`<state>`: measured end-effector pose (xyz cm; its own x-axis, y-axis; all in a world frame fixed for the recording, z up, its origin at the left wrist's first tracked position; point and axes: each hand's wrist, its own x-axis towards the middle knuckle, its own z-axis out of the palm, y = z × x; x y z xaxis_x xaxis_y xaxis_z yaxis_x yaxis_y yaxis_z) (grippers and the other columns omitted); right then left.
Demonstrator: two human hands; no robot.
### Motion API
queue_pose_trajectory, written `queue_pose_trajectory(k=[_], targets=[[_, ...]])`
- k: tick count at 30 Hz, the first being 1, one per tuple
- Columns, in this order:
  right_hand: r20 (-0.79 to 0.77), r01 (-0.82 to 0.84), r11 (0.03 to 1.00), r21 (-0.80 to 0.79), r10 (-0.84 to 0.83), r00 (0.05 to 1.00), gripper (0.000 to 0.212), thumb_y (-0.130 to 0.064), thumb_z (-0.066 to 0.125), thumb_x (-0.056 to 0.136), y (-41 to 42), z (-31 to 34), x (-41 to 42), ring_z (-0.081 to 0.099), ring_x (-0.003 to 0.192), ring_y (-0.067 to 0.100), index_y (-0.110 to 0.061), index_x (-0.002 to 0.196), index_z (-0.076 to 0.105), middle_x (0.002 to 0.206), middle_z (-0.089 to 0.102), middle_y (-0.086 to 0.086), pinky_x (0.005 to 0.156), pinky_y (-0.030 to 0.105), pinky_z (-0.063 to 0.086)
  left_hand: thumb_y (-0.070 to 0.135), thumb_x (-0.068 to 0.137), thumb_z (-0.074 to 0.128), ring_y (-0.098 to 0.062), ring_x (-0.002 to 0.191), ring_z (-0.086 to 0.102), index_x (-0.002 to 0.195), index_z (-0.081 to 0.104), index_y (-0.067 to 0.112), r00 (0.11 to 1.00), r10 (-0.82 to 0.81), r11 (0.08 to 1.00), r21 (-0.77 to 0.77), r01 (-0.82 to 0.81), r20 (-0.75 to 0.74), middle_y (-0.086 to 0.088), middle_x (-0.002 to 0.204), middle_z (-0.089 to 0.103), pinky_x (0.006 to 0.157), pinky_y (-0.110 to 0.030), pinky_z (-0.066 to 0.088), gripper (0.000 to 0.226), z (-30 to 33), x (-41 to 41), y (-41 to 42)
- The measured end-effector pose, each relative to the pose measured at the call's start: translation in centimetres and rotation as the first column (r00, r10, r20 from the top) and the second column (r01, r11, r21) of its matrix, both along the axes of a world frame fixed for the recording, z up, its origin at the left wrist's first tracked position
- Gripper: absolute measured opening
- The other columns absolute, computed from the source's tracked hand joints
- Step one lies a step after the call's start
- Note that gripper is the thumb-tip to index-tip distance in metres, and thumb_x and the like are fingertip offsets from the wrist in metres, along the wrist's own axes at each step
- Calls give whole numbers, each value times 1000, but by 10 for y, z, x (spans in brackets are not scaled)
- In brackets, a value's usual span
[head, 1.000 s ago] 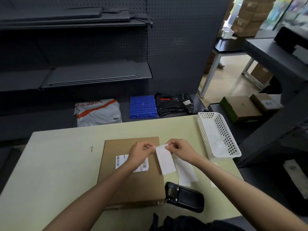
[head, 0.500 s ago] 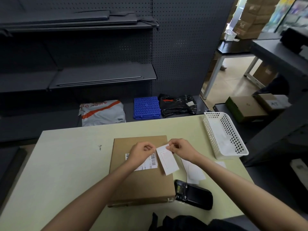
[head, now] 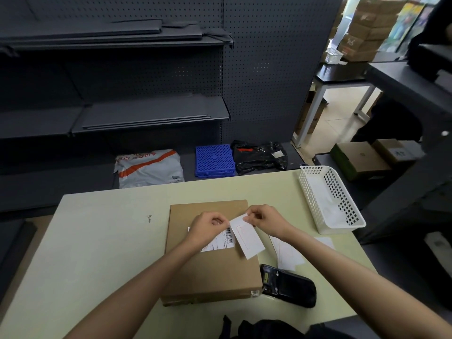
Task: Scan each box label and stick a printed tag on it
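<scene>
Mid-frame, my left hand (head: 208,226) and right hand (head: 265,220) are both pinching the tag (head: 247,237) over the box (head: 210,270), scanner (head: 288,285) lower right.

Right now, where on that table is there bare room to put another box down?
The widest free patch is the table's left half, from the cardboard box out to the left edge. The far strip between box and white basket is also bare. The right is crowded: loose tags and handheld scanner.
</scene>
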<state>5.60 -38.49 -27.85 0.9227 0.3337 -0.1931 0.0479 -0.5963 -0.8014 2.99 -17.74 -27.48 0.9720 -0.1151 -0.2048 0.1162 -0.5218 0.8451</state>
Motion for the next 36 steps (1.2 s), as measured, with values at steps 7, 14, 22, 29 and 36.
queue_pose_trajectory(k=[7,14,22,29,36], targets=[[-1,-5,1000,-1,5,1000,22,-18,61,92,2,0,0,50,63,5,-26,72,58,68,56,-3,65,20,41,20,82,69,-5,65,53,74,71,30,1000,0,1000,21,0,-2,12,70,66,60,-23,43,13,-2,-1,5],[-7,-29,999,15,30,1000,21,-19,62,92,2,0,-2,48,63,6,-27,73,60,68,54,-2,65,22,40,18,83,69,-4,65,51,81,74,20,1000,-9,999,31,10,-3,12,69,64,61,-20,42,6,-2,-2,3],[22,-29,997,-68,30,999,16,-21,63,92,1,4,-5,46,57,-2,-25,76,60,64,54,-12,61,19,38,16,83,70,-7,70,54,76,72,21,999,-38,999,7,38,-3,-2,80,71,65,-21,45,9,-1,-6,-4],[364,130,977,-171,-60,929,14,-30,69,85,4,9,-12,50,79,-3,-24,94,61,89,53,-17,67,18,39,16,84,66,-6,69,53,79,70,22,995,55,996,66,-60,83,3,78,67,67,-23,43,9,5,-5,-12],[341,39,997,-64,-15,940,17,-36,68,86,11,12,-24,56,79,3,-23,96,74,84,60,-15,74,15,43,18,86,67,-3,67,51,75,67,27,983,8,1000,1,-9,185,11,74,64,65,-18,41,14,11,-2,-25]])
